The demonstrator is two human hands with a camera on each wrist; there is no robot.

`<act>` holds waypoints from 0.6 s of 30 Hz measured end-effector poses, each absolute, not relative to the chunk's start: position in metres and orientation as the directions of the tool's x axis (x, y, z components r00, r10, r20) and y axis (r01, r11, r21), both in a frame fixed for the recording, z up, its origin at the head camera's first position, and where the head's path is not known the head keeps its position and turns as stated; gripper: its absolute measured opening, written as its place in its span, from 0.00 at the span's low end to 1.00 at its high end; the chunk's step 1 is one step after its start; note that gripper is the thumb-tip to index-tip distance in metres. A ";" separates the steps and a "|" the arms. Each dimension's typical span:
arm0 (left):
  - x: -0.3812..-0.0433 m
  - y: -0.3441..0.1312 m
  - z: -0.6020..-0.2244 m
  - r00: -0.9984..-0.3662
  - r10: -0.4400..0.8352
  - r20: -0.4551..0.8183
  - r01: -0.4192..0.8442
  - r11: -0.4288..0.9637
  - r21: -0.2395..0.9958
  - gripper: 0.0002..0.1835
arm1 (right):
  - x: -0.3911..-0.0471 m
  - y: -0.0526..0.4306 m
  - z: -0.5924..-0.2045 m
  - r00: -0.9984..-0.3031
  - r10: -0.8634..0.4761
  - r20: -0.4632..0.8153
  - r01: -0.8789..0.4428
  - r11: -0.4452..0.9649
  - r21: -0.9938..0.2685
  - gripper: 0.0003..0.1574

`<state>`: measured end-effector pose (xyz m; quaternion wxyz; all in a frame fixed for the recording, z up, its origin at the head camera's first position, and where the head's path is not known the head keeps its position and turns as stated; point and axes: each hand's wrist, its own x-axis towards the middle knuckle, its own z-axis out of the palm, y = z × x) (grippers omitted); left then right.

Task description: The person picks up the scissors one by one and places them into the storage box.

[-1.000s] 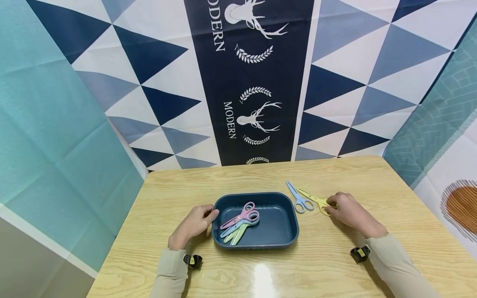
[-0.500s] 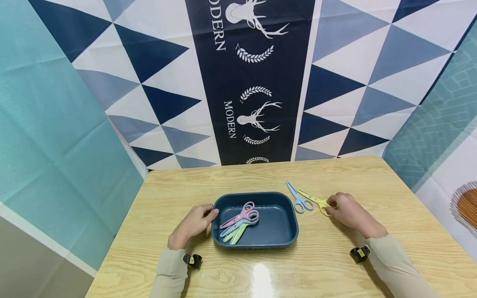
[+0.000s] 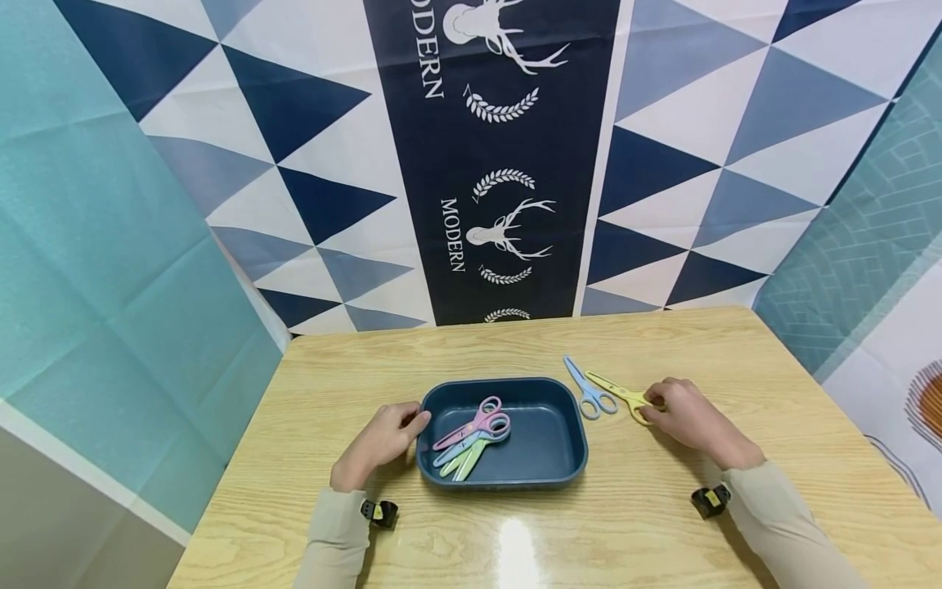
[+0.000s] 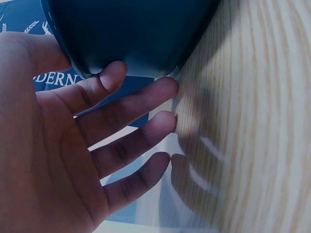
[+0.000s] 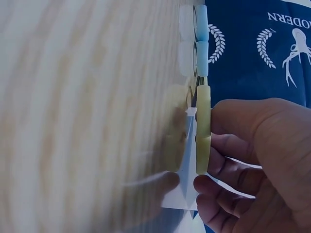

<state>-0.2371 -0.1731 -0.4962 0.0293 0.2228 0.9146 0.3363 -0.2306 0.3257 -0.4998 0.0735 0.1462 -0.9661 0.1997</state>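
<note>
My left hand (image 3: 383, 438) holds the left rim of a dark blue rectangular box (image 3: 540, 442). In the left wrist view, the thumb laps over the edge of the box (image 4: 131, 34), one finger sits against its outer wall and the others are spread. Inside lie pink scissors (image 3: 482, 423), light blue scissors (image 3: 458, 451) and green scissors (image 3: 473, 460), overlapping. To the right, my right hand (image 3: 684, 411) pinches the handle loops of yellow scissors (image 3: 621, 392), which lie on the table. The right wrist view has thumb and fingers at the yellow handle (image 5: 203, 116).
Another pair of light blue scissors (image 3: 594, 397) lies between the box and the yellow scissors, near the box's right rim. Everything rests on a wooden table (image 3: 449, 540). A patterned cloth wall (image 3: 508, 164) stands behind the table's far edge.
Both hands, the box and the scissors keep their places. Only the head view shifts very slightly.
</note>
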 end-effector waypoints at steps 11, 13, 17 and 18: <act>-0.236 -0.173 -0.495 -0.900 0.425 0.098 0.388 0.679 0.623 0.20 | -0.231 0.324 -0.498 -0.956 -0.228 0.186 -0.285 0.876 -0.389 0.13; -0.236 -0.172 -0.495 -0.900 0.424 0.101 0.389 0.679 0.623 0.20 | -0.232 0.324 -0.498 -0.958 -0.223 0.181 -0.278 0.879 -0.387 0.13; -0.236 -0.172 -0.495 -0.901 0.423 0.099 0.387 0.677 0.627 0.20 | -0.231 0.324 -0.495 -0.959 -0.220 0.179 -0.274 0.881 -0.387 0.14; -0.236 -0.172 -0.495 -0.901 0.423 0.098 0.386 0.676 0.627 0.20 | -0.231 0.324 -0.495 -0.959 -0.218 0.181 -0.273 0.881 -0.386 0.14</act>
